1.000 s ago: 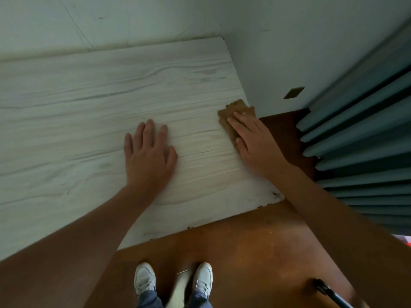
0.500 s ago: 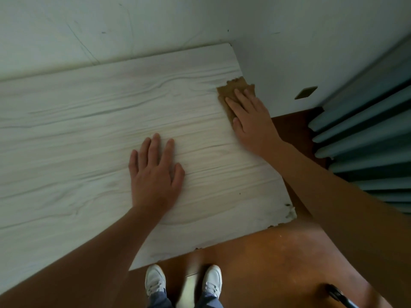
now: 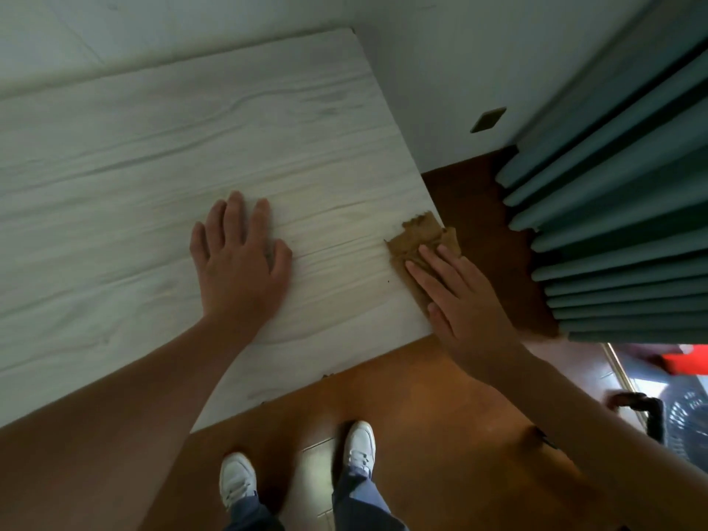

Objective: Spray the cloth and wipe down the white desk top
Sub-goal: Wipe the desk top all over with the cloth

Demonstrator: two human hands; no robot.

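Observation:
The white wood-grain desk top (image 3: pixel 153 166) fills the left and middle of the head view. A brown cloth (image 3: pixel 419 235) lies at its right edge, partly overhanging. My right hand (image 3: pixel 463 300) presses flat on the cloth with fingers stretched out, covering its near half. My left hand (image 3: pixel 239 262) rests palm-down on the bare desk to the left, fingers spread, holding nothing. No spray bottle is in view.
A white wall runs behind and to the right of the desk. Teal pleated curtains (image 3: pixel 620 208) hang at the right. Brown floor (image 3: pixel 421 415) lies below the desk's near edge, with my white shoes (image 3: pixel 356 442) on it. A dark fan-like object (image 3: pixel 682 419) sits at lower right.
My right hand has slid the cloth back along the right edge from the far corner toward me. My left hand has stayed flat on the desk.

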